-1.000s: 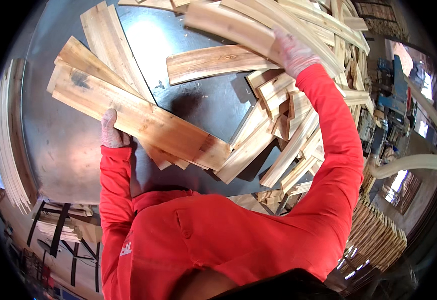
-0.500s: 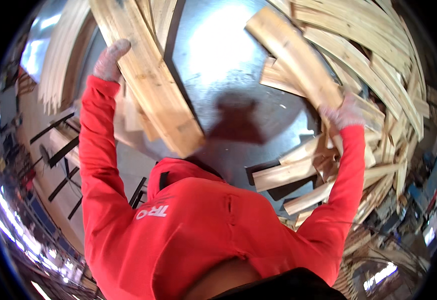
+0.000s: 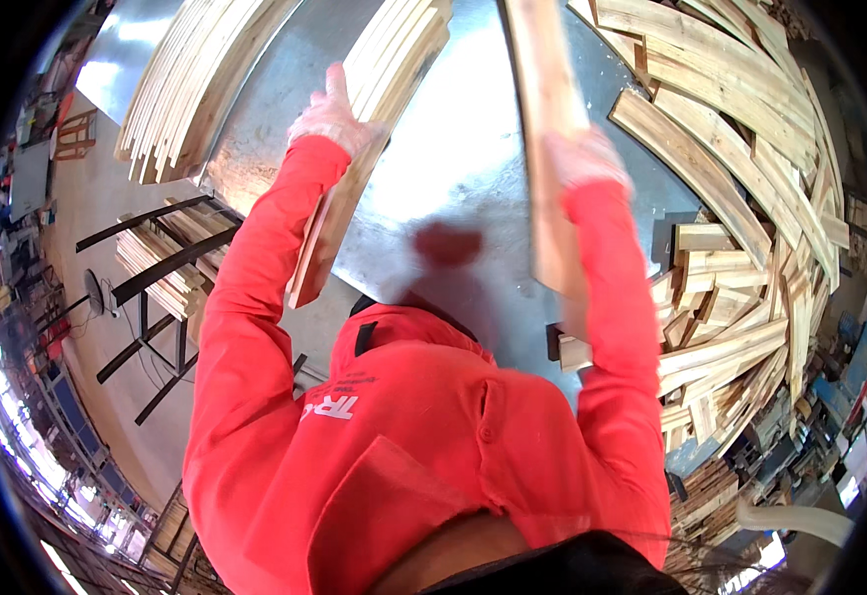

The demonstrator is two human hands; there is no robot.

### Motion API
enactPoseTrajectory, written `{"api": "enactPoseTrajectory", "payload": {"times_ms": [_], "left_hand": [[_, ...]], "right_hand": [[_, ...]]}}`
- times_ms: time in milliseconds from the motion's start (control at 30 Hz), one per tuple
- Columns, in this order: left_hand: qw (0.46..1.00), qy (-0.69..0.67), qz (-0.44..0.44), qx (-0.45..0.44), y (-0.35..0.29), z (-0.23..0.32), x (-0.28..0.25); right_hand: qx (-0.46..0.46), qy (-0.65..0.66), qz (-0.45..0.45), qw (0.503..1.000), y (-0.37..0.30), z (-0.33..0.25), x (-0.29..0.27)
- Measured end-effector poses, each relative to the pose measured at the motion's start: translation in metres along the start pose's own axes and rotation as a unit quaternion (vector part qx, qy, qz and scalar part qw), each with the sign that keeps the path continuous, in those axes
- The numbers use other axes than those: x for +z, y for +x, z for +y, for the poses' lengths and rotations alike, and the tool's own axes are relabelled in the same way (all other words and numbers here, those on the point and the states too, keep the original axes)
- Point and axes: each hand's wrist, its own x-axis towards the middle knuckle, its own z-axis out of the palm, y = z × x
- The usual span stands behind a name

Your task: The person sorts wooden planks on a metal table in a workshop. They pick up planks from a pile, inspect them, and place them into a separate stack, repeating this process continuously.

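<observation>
Across the metal table (image 3: 394, 228), a loose heap of boards (image 3: 731, 89) covers the right side, a neat stack (image 3: 394, 59) lies left of the middle, and a single board (image 3: 542, 79) is right of the middle. Our right hand (image 3: 587, 159), blurred, pinches that board; our left hand (image 3: 332, 121), fingers spread, touches the stack. We judge this a board-handling step, the next move calling for a firm grip.
</observation>
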Motion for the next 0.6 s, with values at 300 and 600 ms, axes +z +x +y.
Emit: {"api": "enactPoseTrajectory", "payload": {"times_ms": [300,600], "left_hand": [[0.975,-0.188,0.011,0.122,0.030,-0.021,-0.002],[0.997,-0.017,0.016,0.070,-0.033,-0.011,0.018]], "right_hand": [[-0.124,0.333,-0.088,0.930,-0.022,-0.114,0.157],[-0.217,0.345,-0.097,0.908,0.013,-0.050,0.153]]}}
